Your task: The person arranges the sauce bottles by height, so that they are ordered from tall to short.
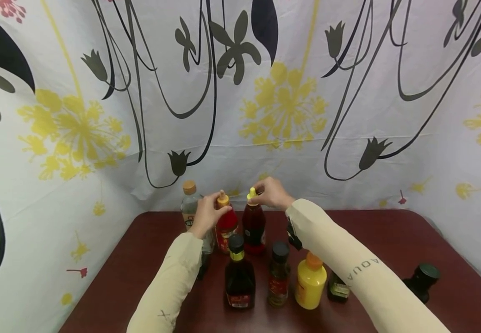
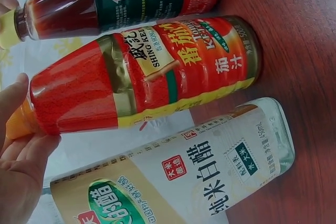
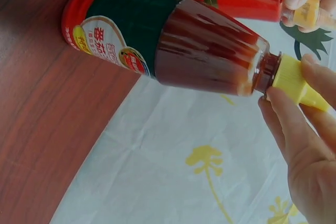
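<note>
At the back of the table stand two sauce bottles side by side. My left hand (image 1: 208, 214) pinches the orange cap of a red ketchup bottle (image 2: 73, 95), thumb on one side and fingers on the other. With its fingertips, my right hand (image 1: 271, 193) grips the yellow nozzle cap (image 3: 290, 77) of a darker tomato sauce bottle (image 3: 205, 51) with a green and red label. Both bottles are upright, their bases on the table. Left of the ketchup, a clear white rice vinegar bottle (image 2: 210, 169) is partly hidden by my left hand and sleeve in the head view.
Nearer on the dark red table (image 1: 140, 273) stand a black-capped dark bottle (image 1: 240, 277), a slimmer bottle (image 1: 279, 277), a yellow squeeze bottle (image 1: 311, 284) and a short dark bottle (image 1: 339, 289). A green-capped bottle (image 1: 425, 275) is at right. Behind hangs a flowered cloth (image 1: 232, 125).
</note>
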{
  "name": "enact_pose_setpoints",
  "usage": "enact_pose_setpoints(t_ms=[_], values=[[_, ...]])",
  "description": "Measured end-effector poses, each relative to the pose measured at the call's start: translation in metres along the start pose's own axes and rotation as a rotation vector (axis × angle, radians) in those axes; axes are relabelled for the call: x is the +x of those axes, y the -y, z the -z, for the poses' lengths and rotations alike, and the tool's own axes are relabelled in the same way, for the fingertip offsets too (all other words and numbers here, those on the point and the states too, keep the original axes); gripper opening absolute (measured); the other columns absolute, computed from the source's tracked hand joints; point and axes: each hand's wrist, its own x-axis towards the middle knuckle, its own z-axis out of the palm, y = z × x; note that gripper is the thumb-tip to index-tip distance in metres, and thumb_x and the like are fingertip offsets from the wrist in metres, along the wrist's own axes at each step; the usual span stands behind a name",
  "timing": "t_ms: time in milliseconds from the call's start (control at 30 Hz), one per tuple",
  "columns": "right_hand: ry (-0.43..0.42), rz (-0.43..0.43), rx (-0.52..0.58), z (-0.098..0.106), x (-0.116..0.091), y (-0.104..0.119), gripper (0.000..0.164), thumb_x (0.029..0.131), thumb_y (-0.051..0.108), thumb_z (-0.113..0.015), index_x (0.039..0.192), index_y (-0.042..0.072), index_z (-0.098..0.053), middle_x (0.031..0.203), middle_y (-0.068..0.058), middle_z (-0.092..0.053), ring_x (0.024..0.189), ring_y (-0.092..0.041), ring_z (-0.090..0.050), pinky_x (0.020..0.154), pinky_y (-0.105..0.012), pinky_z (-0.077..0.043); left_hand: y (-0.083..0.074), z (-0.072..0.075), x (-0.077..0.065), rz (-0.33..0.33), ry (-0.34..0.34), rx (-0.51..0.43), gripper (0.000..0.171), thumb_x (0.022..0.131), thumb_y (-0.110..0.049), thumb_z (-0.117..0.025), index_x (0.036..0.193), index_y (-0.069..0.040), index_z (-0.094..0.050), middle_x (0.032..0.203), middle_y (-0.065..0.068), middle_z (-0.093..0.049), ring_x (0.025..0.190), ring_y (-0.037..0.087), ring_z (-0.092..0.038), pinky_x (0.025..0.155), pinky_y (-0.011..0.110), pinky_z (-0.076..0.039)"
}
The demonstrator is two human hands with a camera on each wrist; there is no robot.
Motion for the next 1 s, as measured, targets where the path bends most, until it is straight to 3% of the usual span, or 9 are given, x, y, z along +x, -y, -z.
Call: enact_pose_setpoints(t_ms=[100, 233, 400, 667, 1000], values=[[0.048, 0.001, -0.019, 0.003, 0.000, 0.001, 0.027, 0.076, 0.017, -0.070, 0.099, 0.003, -0.065, 0.091, -0.009, -0.065, 0.081, -0.020, -0.060, 0.066, -0.030, -0.049, -0.001, 0.001, -0.001, 0.008, 0.011, 0.009, 0.037, 0.076, -0.017, -0.070, 0.108, 0.000, -0.060, 0.094, 0.012, -0.063, 0.080, 0.021, -0.059, 0.069, 0.033, -0.049], [0.127, -0.004, -0.002, 0.010, -0.002, 0.002, 0.047, 0.078, 0.017, -0.068, 0.118, -0.001, -0.053, 0.112, -0.018, -0.057, 0.100, -0.029, -0.055, 0.078, -0.035, -0.047, -0.004, 0.004, 0.000, 0.018, 0.024, 0.011, 0.036, 0.076, -0.015, -0.070, 0.108, -0.001, -0.060, 0.095, 0.012, -0.062, 0.081, 0.021, -0.059, 0.070, 0.033, -0.049], [0.133, -0.030, 0.048, 0.021, -0.006, 0.003, 0.056, 0.083, 0.020, -0.063, 0.131, 0.001, -0.040, 0.129, -0.021, -0.042, 0.117, -0.034, -0.041, 0.088, -0.041, -0.041, -0.007, 0.006, -0.001, 0.029, 0.052, -0.002, 0.038, 0.077, -0.012, -0.069, 0.110, 0.000, -0.057, 0.100, 0.013, -0.060, 0.087, 0.024, -0.059, 0.074, 0.033, -0.049], [0.070, 0.001, 0.068, 0.035, -0.017, 0.007, 0.053, 0.087, 0.019, -0.058, 0.132, 0.002, -0.037, 0.132, -0.021, -0.039, 0.117, -0.035, -0.040, 0.089, -0.043, -0.040, -0.009, 0.006, -0.003, 0.043, 0.122, 0.002, 0.047, 0.078, -0.016, -0.068, 0.118, 0.001, -0.049, 0.107, 0.015, -0.056, 0.096, 0.027, -0.056, 0.079, 0.034, -0.048], [0.055, 0.084, 0.042, 0.047, -0.029, 0.008, 0.051, 0.087, 0.020, -0.058, 0.131, 0.002, -0.039, 0.128, -0.020, -0.044, 0.109, -0.034, -0.048, 0.082, -0.040, -0.046, -0.014, 0.012, -0.005, 0.013, 0.135, 0.041, 0.061, 0.078, -0.021, -0.068, 0.128, -0.001, -0.040, 0.119, 0.016, -0.052, 0.103, 0.028, -0.052, 0.085, 0.039, -0.044]])
